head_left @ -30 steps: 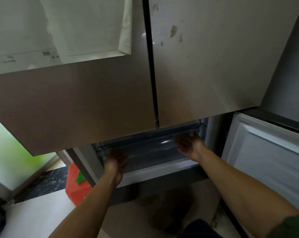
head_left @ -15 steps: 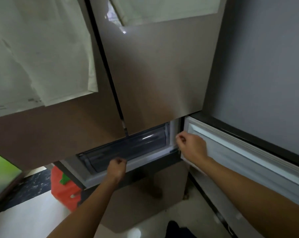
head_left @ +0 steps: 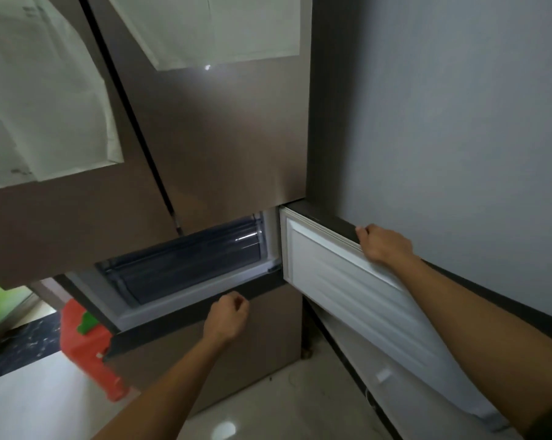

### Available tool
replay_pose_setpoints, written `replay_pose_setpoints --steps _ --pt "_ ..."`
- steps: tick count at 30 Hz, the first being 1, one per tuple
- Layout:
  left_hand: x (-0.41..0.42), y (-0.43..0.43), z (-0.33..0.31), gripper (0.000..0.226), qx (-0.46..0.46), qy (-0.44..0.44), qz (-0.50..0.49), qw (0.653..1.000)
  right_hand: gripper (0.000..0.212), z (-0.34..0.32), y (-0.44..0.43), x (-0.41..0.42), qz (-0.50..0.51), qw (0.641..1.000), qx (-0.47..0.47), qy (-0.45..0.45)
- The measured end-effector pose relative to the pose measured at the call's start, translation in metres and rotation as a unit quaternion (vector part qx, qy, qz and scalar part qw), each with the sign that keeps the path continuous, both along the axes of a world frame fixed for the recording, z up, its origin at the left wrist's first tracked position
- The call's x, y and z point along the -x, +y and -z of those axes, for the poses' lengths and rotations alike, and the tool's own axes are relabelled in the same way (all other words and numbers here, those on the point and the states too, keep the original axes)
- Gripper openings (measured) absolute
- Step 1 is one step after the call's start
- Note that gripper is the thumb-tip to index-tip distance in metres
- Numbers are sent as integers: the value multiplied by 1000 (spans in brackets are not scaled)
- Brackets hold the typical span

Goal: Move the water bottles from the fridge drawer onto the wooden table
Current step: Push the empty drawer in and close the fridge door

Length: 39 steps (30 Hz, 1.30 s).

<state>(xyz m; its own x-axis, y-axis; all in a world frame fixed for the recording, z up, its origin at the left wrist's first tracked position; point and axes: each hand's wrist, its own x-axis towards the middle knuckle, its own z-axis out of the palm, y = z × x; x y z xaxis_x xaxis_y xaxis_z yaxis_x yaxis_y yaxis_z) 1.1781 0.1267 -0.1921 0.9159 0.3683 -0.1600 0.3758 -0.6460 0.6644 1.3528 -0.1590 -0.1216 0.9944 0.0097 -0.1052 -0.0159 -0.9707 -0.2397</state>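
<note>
Below the closed upper doors (head_left: 220, 138), lower right compartment of the fridge.

A: Right hand (head_left: 384, 246)?

B: Fingers curled over the top edge of the lower door (head_left: 347, 281). The door stands wide open to the right, white liner facing us. My read: the grip steadies the door so it neither drifts shut nor blocks the reach.

A: Left hand (head_left: 228, 320)?

B: Loose fist, fingers folded in, nothing in it that I can see. It sits just in front of the dark trim strip (head_left: 173, 319) under the opening. Touching or not, cannot tell. Judged: parked there because the drawer front is the next thing to pull.

A: The fridge drawer (head_left: 185, 265) itself?

B: Translucent, grey-blue, sitting fully inside the compartment. Only its front wall shows.

A: Water bottles?

B: None visible. The drawer wall is cloudy and the view comes in at a slant, so the contents are hidden. If any are there, they lie behind that wall.

A: Wooden table?

B: Out of view. No telling what stands on it, so progress cannot be judged.

A: Surroundings?

B: Paper sheets (head_left: 46, 106) on the upper doors. A red bag (head_left: 87, 341) with a green patch sits on the floor, left of the fridge and well apart from both hands.

A: Risk?

B: Let go of the door and it may swing back against an arm reaching in.
</note>
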Motion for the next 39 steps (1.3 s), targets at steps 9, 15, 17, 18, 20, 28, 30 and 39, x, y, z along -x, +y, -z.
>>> replay_pose_setpoints --steps 9,15,17,18,20,28,30,39 --pt "102 -60 20 18 45 4 -47 998 63 4 15 36 -118 982 -116 92" --pt "140 -35 1 15 90 -24 -96 991 76 14 55 76 -132 969 -175 109" --pt "152 -23 -7 16 115 -31 -103 988 79 18 75 86 -128 969 -186 103" --pt "158 -17 -11 17 133 -37 -108 985 80 18 85 91 -127 969 -186 99" --pt "169 0 -20 21 163 -54 -120 978 79 19 107 97 -131 972 -175 83" --pt "198 123 -55 34 232 -58 -129 963 71 30 193 113 -133 988 -78 -23" --pt "199 160 -64 35 243 -61 -140 958 66 35 215 116 -140 988 -53 -43" --pt "167 261 -58 27 253 -161 -255 919 48 44 311 142 -246 963 -7 -106"
